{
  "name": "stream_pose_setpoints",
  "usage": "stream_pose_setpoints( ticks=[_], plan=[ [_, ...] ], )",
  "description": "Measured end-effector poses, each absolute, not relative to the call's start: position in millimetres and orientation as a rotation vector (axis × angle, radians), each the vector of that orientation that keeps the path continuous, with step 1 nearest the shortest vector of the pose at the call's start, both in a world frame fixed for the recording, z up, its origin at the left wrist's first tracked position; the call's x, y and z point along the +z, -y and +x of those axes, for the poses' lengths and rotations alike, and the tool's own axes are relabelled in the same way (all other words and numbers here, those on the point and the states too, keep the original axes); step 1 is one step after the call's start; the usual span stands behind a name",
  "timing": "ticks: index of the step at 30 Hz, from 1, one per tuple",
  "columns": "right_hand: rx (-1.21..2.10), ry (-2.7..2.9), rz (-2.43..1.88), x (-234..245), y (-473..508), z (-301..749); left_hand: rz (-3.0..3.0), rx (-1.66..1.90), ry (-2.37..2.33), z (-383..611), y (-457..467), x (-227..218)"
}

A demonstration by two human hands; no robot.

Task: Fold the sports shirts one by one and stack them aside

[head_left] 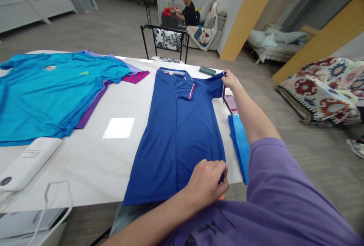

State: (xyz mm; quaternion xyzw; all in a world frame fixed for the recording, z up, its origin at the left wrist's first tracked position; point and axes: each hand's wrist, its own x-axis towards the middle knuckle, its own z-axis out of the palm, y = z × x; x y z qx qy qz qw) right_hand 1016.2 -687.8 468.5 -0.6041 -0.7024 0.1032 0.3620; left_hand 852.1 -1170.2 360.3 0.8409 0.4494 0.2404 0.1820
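Observation:
A dark blue polo shirt point(196, 124) lies on the white table point(93, 170), its collar at the far side and its left part folded inward along a lengthwise line. At the far right, my right hand point(229, 79) pinches the cuff of its short sleeve. Near the hem, my left hand point(206, 181) is closed on the shirt's right edge, with a bit of dark blue cloth showing between the fingers. Just right of the shirt are a phone point(231, 104) with a pinkish screen and a folded lighter blue garment point(241, 140).
Spread shirts, a turquoise one point(57, 94) on top, cover the table's left. A white device point(30, 164) with a cable sits front left. A dark green case point(207, 71) lies beyond the polo. A chair point(167, 39) stands behind the table; a person point(189, 13) sits farther back.

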Motion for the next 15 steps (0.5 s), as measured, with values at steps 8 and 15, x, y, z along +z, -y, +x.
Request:
stream_pose_setpoints(
  ticks=[8,15],
  plan=[
    [0.476,1.739,-1.476,503.8,650.5,945.4,1.871,1.124,-1.578,722.9,1230.6,374.1],
    [0.417,1.915,-1.433,520.7,611.5,810.7,1.954,0.976,-1.659,678.8,1269.4,331.8]
  ],
)
